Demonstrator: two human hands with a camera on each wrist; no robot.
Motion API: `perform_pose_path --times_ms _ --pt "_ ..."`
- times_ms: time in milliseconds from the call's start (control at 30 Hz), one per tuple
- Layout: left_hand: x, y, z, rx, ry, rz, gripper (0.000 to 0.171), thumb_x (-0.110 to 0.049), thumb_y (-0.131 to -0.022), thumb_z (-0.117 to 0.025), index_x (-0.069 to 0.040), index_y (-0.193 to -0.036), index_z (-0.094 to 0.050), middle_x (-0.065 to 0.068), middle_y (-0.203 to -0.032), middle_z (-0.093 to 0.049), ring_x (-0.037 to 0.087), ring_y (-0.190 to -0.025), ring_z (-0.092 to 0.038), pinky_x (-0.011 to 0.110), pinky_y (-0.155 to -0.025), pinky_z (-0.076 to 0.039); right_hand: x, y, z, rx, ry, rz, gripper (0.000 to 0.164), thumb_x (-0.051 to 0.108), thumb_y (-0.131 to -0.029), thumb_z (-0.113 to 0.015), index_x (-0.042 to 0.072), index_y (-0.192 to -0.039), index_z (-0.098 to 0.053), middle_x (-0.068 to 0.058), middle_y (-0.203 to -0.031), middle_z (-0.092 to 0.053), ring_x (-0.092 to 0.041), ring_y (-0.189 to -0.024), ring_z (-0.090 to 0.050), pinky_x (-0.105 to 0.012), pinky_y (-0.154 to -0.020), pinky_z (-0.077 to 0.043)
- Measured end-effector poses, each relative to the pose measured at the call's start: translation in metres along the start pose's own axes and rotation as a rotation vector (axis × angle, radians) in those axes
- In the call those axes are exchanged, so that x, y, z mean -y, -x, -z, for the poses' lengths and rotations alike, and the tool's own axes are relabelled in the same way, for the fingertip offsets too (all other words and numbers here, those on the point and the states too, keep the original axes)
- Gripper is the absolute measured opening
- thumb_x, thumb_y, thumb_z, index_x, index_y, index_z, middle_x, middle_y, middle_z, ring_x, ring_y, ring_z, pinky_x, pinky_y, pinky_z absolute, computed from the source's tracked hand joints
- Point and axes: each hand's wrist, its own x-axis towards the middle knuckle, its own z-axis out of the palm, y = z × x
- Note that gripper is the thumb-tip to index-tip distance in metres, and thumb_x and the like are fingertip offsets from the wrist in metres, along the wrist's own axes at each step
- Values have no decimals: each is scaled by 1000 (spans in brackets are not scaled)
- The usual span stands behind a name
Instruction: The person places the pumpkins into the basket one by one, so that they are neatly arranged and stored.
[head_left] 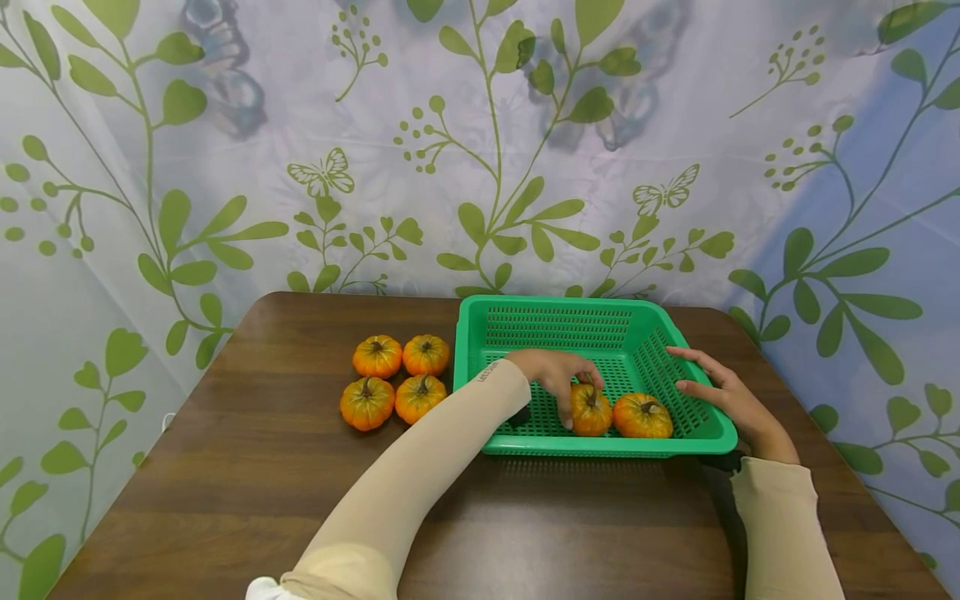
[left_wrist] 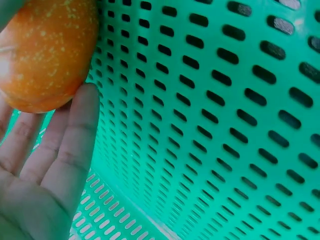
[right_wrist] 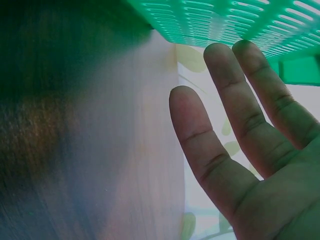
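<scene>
A small, ribbed, orange-yellow pumpkin [head_left: 591, 412] sits right of the frame's centre, inside the rectangular green perforated plastic basket [head_left: 600, 447], near its front rim. The left hand [head_left: 553, 372] has its grip around it, fingers curled against its sides. A squat, ribbed orange pumpkin [head_left: 643, 417] lies just beside it to the right, in the basket's front right corner; behind both, the slotted floor shows. The right hand [head_left: 738, 408] has its grip released, fingers extended at the right rim. Left of centre, four small ribbed orange pumpkins [head_left: 367, 403] cluster, a narrow gap from the left rim. The brown wood-grain worktop [head_left: 225, 475] stretches toward the lower left; its back edge runs close behind the basket.
</scene>
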Motion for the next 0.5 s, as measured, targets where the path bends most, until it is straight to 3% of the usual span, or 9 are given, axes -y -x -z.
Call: perform_pose_path --times_ms 233,500 --pt "-1 1 1 47 -6 28 85 -6 -82 -96 -18 -155 -55 9 -163 -48 22 -148 -46 29 -103 -54 -1 0 0 -6 -5 -6 61 19 -112 -58 16 -169 -38 -26 -175 -21 -37 -153 -27 -16 -94 -43" --pt "-1 0 4 100 -21 42 96 -9 -87 -93 -21 -167 -42 9 -169 -41 21 -154 -41 32 -110 -51 0 -1 0 4 1 -5 62 18 -112 -58 16 -170 -36 -26 -176 -20 -54 -154 -20 -26 -97 -42"
